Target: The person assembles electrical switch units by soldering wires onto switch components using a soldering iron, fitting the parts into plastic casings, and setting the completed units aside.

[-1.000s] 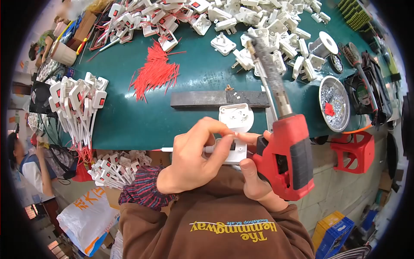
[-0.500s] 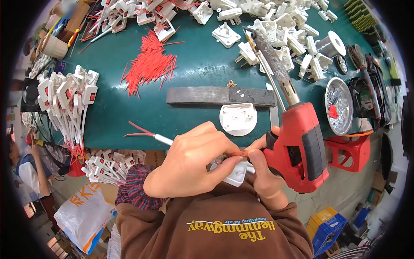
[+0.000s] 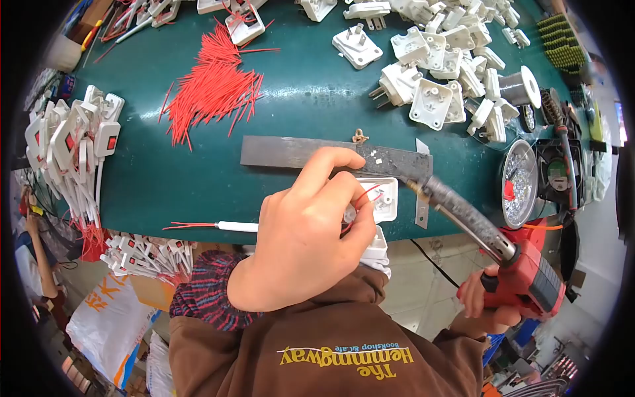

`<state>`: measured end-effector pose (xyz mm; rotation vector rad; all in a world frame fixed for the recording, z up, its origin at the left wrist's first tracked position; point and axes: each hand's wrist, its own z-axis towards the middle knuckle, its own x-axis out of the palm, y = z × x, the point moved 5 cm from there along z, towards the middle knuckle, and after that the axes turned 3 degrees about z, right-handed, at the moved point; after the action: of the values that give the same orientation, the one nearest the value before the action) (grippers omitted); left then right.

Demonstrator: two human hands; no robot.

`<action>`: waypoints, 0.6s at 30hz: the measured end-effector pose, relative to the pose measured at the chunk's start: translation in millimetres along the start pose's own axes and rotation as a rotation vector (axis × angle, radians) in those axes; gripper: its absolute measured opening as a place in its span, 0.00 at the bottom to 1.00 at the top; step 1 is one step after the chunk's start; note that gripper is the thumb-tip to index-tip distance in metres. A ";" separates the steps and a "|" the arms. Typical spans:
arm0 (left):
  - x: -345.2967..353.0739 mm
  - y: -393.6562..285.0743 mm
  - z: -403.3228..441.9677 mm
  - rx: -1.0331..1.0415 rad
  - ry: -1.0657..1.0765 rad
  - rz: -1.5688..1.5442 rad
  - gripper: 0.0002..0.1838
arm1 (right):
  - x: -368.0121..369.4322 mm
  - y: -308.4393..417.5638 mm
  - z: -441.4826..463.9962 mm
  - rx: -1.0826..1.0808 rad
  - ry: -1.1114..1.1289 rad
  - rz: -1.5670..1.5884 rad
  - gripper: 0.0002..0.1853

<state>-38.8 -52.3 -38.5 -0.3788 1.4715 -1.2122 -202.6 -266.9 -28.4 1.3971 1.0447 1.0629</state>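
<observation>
My left hand is closed near the bench's front edge, pinching a thin red wire beside a white plug housing. A white cable with red wire ends passes beneath this hand. Another white piece sits just below the housing, partly covered. My right hand is wrapped round the handle of a red soldering gun. The gun's tip reaches the right end of a dark metal bar, just above the housing. Small white bits lie on the bar.
Red wires are heaped at upper left of the green bench. White plug parts lie at upper right, near a solder spool and a metal bowl. Bundled switch cables stand left. A person's arm shows far left.
My right hand has left the white piece and moved right and down, and the gun has tilted so its tip meets the bar. My left hand now holds the wire by the housing.
</observation>
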 end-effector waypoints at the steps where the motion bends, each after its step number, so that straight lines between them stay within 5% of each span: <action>1: 0.3 0.4 0.5 -0.006 -0.001 -0.007 0.07 | -2.7 2.7 -6.8 0.043 0.031 0.017 0.43; 18: 3.1 -4.2 2.0 -0.018 -0.010 0.104 0.07 | -20.7 42.5 11.1 0.165 -0.034 -0.051 0.39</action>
<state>-39.6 -57.4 -36.3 -0.3163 1.4764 -1.1134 -194.5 -292.6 11.9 1.5067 1.1583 0.9291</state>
